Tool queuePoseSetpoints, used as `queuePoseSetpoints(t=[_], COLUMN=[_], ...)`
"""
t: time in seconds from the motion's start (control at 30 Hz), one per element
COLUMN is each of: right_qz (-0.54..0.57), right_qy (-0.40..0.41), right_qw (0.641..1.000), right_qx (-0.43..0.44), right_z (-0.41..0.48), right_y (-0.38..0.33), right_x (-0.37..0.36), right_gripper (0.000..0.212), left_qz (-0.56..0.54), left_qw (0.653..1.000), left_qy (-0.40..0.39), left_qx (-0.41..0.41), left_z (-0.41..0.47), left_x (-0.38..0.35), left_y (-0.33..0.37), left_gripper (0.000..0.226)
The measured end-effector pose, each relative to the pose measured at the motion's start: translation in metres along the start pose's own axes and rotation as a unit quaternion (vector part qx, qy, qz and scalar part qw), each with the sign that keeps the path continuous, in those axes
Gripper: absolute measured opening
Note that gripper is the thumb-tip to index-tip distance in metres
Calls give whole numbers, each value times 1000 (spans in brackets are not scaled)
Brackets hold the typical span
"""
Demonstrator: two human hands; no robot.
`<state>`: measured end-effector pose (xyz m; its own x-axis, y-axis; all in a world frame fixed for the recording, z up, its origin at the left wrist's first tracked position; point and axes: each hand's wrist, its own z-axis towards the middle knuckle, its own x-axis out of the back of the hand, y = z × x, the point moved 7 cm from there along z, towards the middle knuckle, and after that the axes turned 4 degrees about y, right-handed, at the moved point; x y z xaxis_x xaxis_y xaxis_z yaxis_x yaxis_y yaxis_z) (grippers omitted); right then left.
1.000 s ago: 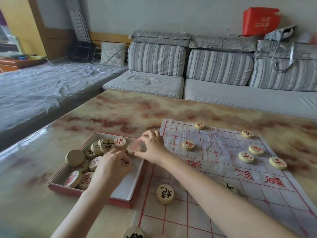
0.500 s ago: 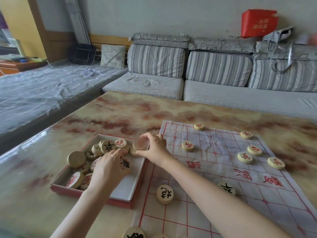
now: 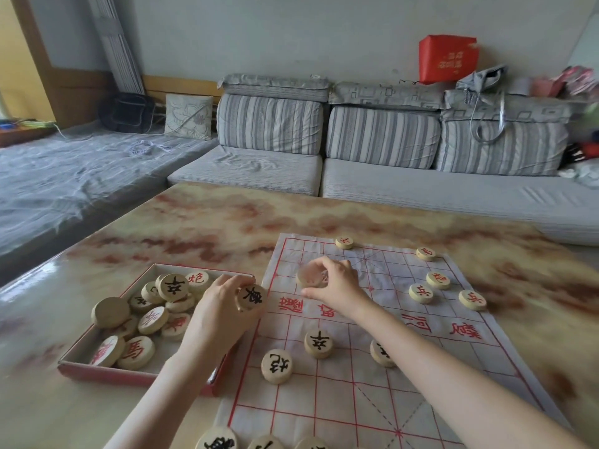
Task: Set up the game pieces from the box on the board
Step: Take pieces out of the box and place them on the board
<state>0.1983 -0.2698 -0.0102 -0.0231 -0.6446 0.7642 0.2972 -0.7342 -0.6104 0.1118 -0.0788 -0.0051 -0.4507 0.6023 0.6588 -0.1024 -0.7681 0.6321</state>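
A white cloth board point(image 3: 421, 377) with a red grid lies on the marbled table. Left of it stands a shallow red box point(image 3: 129, 374) with several round wooden pieces point(image 3: 152, 319) in it. My left hand point(image 3: 220, 312) is at the box's right edge and pinches a black-lettered piece point(image 3: 252, 298). My right hand point(image 3: 337, 283) is over the board's far left part and holds a red-lettered piece point(image 3: 309, 277), blurred by motion. Red pieces point(image 3: 420, 293) sit on the far half, black pieces point(image 3: 318, 343) on the near half.
The marbled table point(image 3: 210, 228) reaches to a grey striped sofa point(image 3: 389, 176) behind it. A low covered platform point(image 3: 64, 179) runs along the left. More black pieces point(image 3: 216, 439) lie at the board's near edge.
My right hand has carried its piece from the box rightward over the board. My left hand has lifted a black piece out of the box to its right edge.
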Motion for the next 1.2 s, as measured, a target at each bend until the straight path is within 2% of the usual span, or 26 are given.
queuePoseSetpoints(t=[0.2, 0.33, 0.63, 0.83, 1.03, 1.2], right_qz=[-40, -50, -58, -72, -20, 85], right_qy=[30, 41, 40, 39, 92, 67], right_qw=[989, 983, 985, 985, 990, 990], right_qx=[-137, -172, -160, -152, -106, -91], right_z=[5, 5, 17, 12, -15, -59], right_y=[92, 123, 132, 131, 120, 121], right_x=[36, 45, 39, 38, 64, 96], right_gripper=[54, 57, 55, 65, 52, 28], left_qz=[-20, -39, -31, -36, -35, -52], left_qw=[999, 998, 998, 998, 996, 991], left_qy=[-31, -42, -53, -55, -68, -100], left_qx=[-8, -1, -12, -25, -49, -69], left_z=[-3, -5, -9, -10, -17, -34], left_x=[-27, -42, -58, -61, -64, -74], left_y=[25, 33, 40, 43, 62, 96], left_gripper=[45, 45, 45, 44, 44, 43])
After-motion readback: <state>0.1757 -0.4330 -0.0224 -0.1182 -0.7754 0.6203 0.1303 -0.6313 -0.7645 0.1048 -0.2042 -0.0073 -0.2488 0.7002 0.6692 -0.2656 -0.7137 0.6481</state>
